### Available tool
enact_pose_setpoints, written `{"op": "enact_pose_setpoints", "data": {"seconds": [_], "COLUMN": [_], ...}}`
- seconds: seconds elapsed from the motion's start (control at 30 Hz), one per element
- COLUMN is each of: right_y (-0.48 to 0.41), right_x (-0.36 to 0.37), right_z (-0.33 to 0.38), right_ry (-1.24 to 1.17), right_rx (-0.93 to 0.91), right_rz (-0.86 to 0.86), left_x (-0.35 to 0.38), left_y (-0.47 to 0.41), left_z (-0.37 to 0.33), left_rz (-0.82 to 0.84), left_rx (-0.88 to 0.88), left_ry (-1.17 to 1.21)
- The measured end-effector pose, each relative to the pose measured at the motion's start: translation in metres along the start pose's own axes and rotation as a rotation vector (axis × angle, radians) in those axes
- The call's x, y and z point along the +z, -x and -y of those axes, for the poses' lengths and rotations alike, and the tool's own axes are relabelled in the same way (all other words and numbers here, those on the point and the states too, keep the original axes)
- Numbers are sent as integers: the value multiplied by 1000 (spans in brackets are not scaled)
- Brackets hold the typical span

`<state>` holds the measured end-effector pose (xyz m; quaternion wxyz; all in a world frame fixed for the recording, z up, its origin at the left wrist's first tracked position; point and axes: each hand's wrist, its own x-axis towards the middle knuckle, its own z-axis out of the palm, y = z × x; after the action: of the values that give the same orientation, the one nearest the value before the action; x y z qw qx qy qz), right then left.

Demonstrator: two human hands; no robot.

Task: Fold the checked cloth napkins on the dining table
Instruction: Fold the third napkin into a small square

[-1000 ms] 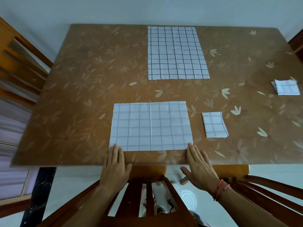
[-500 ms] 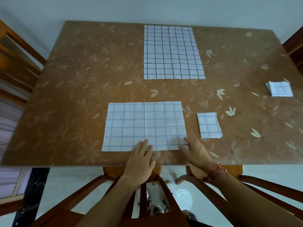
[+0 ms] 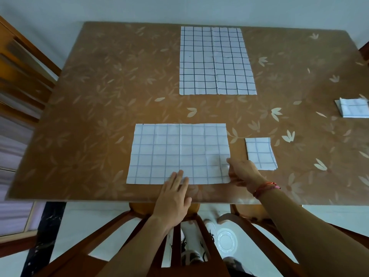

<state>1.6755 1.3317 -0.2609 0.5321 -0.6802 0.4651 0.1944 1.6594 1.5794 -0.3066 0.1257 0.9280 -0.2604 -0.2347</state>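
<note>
A half-folded white checked napkin (image 3: 175, 148) lies flat near the table's front edge. My left hand (image 3: 174, 194) rests flat, fingers spread, on the middle of its near edge. My right hand (image 3: 242, 172) grips the napkin's right edge near the front corner, the edge lifted slightly. A larger napkin with dark checks (image 3: 216, 60) lies spread out at the far middle. A small folded napkin (image 3: 260, 152) sits just right of my right hand. Another folded one (image 3: 353, 107) lies at the right edge.
The brown table (image 3: 89, 116) has a leaf pattern. A wooden chair back (image 3: 175, 236) stands right below me against the table's near edge, and another chair (image 3: 22, 76) stands at the left. A red thread band circles my right wrist.
My left hand slid from the napkin's front left corner to the middle of its near edge. My right hand moved from the front right corner onto the right edge and took hold.
</note>
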Motion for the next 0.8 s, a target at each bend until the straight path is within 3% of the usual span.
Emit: {"op": "enact_pose_setpoints", "data": {"seconds": [0.27,0.4,0.6,0.8], "right_y": [-14,-16,-1,38], "right_x": [0,-3,-7,-4], "right_z": [11,12,2,-6], "right_ry": [91,145,-65,-253], "right_rx": [-101,-125,-91,-8], "right_rz": [-84,-38,38,262], "left_x": [-2,-3,-3,-6], "left_y": [1,1,-2,-16], "left_z": [0,-1,-9,-37], "left_rz": [-11,-14,-72,-88], "left_rx": [-3,0,-33,-131], "left_ry": [8,8,6,-79]}}
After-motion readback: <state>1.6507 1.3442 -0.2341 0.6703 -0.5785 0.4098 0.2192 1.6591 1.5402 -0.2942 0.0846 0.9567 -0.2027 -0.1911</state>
